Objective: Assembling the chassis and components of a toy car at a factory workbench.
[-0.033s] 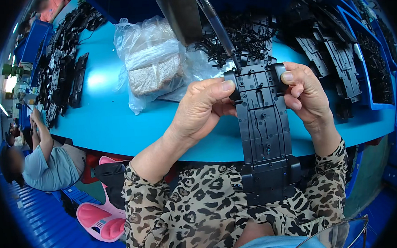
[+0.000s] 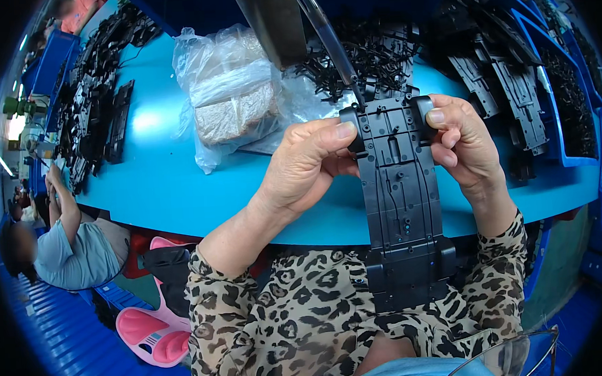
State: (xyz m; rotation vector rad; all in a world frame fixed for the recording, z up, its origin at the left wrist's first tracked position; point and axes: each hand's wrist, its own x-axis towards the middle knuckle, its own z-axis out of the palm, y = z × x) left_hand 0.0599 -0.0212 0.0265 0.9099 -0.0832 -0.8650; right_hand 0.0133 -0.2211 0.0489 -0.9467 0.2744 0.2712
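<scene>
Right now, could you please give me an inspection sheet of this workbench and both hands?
Surface: light blue tabletop.
Job's things: long black plastic chassis plate, held upright over the table edge.
Clutter: clear plastic bag of tan pieces; heap of small black plastic parts; stacked black plates.
Grippers: left hand and right hand grip the plate's top corners.
Cables: nothing seen.
Surroundings: seated co-worker; pink stool.

The person wears leopard-print long sleeves [image 2: 267, 312], both hands bare.
</scene>
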